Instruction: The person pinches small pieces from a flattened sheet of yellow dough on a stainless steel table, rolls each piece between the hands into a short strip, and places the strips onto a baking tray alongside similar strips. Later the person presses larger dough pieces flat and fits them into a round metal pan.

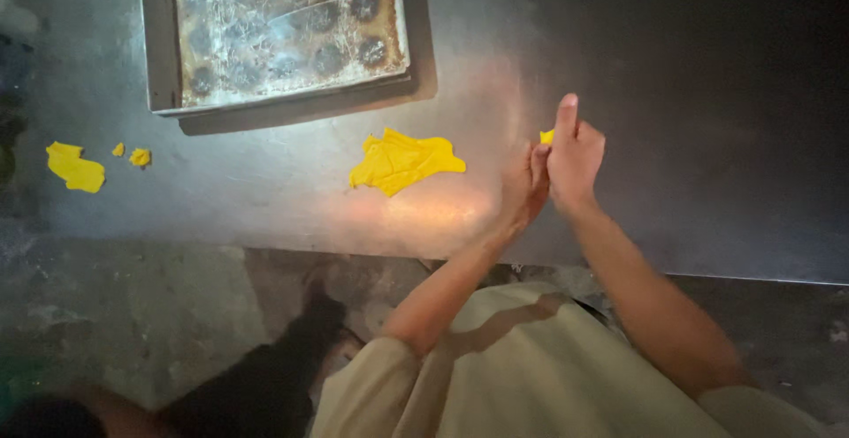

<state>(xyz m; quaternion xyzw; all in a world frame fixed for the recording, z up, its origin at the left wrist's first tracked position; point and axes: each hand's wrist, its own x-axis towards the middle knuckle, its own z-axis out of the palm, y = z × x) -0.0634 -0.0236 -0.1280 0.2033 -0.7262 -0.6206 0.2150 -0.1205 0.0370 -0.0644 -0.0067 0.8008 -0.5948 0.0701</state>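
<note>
Head cam, looking down: both hands are pressed together over the steel counter (265, 190), left hand (523, 186) against right hand (575, 159), fingers closed around a small yellow dough bit (547, 137) that just peeks out on top. A bigger flat yellow dough sheet (404, 161) lies on the counter just left of the hands. Further left are some dough scraps (75, 167). A worn baking tray (287, 31) sits at the back.
</note>
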